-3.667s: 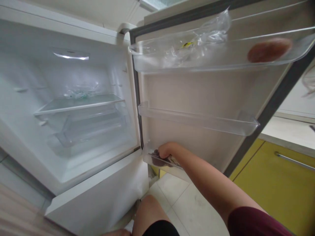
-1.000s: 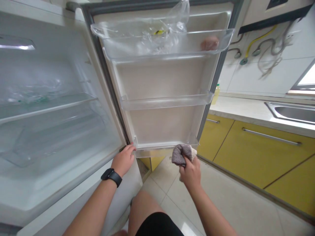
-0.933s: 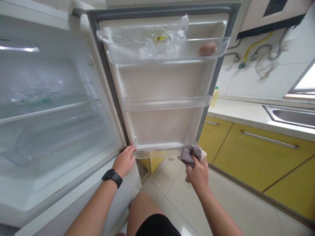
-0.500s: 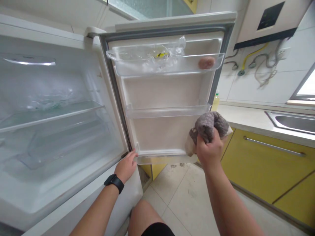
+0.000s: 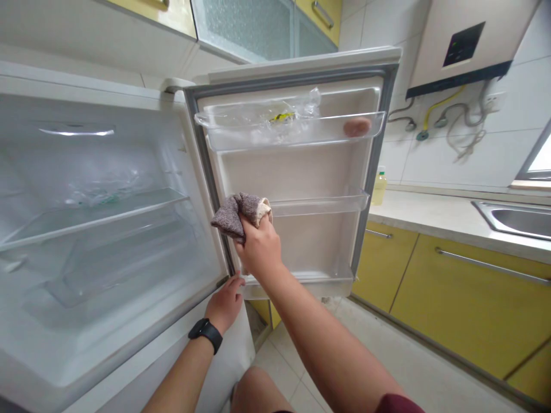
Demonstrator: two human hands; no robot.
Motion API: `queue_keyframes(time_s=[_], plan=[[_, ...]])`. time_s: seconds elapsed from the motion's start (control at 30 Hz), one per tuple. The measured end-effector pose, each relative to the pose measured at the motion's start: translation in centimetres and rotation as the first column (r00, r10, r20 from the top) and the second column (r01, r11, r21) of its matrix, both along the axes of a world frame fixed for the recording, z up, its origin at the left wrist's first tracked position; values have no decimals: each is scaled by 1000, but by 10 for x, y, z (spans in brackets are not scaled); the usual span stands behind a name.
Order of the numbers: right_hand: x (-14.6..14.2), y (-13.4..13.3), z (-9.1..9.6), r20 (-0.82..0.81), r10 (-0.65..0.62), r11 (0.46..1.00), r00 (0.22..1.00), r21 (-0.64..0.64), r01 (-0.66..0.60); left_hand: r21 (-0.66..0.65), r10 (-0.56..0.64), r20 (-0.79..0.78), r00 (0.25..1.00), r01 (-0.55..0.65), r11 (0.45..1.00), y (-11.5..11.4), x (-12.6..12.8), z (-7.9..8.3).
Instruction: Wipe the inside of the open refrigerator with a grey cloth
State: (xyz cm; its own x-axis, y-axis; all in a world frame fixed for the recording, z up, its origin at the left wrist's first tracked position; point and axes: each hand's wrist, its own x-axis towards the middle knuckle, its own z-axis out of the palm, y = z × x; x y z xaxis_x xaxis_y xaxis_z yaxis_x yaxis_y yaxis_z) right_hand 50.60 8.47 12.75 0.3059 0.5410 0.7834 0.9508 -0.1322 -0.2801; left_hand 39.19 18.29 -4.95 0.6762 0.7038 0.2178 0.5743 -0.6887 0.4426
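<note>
My right hand (image 5: pixel 260 248) grips a bunched grey-brown cleaning cloth (image 5: pixel 235 218) with a pale edge. The cloth is at the hinge side of the open fridge door (image 5: pixel 297 166), by the left end of the middle door shelf (image 5: pixel 322 205); whether it touches the shelf I cannot tell. Below it, my left hand (image 5: pixel 226 301) wears a black watch on its wrist. Its fingers stretch to the left corner of the bottom door shelf (image 5: pixel 305 288) and rest there, holding nothing that shows.
On the left the fridge compartment (image 5: pixel 142 261) stands open, with a clear plastic bag (image 5: pixel 105 189) on its glass shelf. The top door shelf (image 5: pixel 293 135) holds a crumpled bag and a round brownish item (image 5: pixel 357 127). A counter with a sink (image 5: pixel 520 221) runs along the right.
My right hand has carried the cloth left, from the door's outer side to its hinge side. My left hand stays at the lower door corner. The view has tilted slightly up.
</note>
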Motion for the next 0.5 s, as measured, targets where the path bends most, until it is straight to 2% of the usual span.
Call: queue_keyframes(time_s=[0.1,0.17,0.23,0.3,0.4,0.47,0.5], plan=[[8,-9,3,-10,-12,1000,1000,-15,12,-8,8,-3,1000,-8,1000,0,-1,0],[27,-26,1,-56,-66,998,996,16,67,-15,10,0,1000,-10,1000,-1,-2,0],[55,-51,-4,-123,-166,982,978,67,175,-19,5,10,1000,-5,1000,-2,-3,0],[88,-78,-9,-206,-289,938,935,136,320,-20,-3,25,1000,3,1000,-2,-4,0],[128,-111,-12,-346,-432,821,833,233,522,-18,-7,41,999,7,1000,-4,-3,1],[140,-120,-10,-392,-457,774,799,267,574,-18,0,48,999,1,1000,-5,-2,1],[140,-119,-8,-396,-453,772,799,273,573,-18,4,51,999,-3,1000,-6,-1,0]])
